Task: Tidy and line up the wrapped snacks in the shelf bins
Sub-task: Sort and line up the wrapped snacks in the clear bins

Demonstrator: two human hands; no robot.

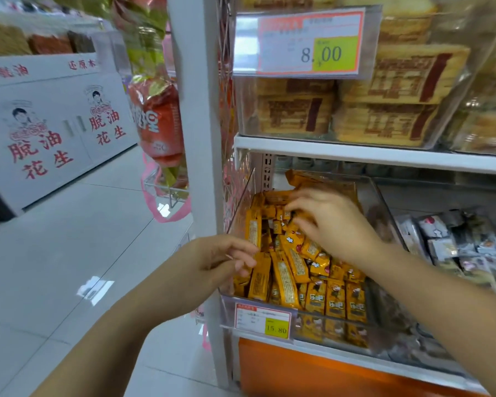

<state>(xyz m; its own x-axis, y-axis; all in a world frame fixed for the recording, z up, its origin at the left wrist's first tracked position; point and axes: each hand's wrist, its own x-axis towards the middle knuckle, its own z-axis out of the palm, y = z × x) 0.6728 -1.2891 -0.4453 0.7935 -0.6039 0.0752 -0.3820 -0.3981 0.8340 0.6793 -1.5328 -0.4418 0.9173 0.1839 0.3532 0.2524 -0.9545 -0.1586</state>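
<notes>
Orange-yellow snacks (287, 270); grey packets (441, 247)

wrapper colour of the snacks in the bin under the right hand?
Orange-yellow snack wrappers, with small dark print; the head view shows them best.
</notes>
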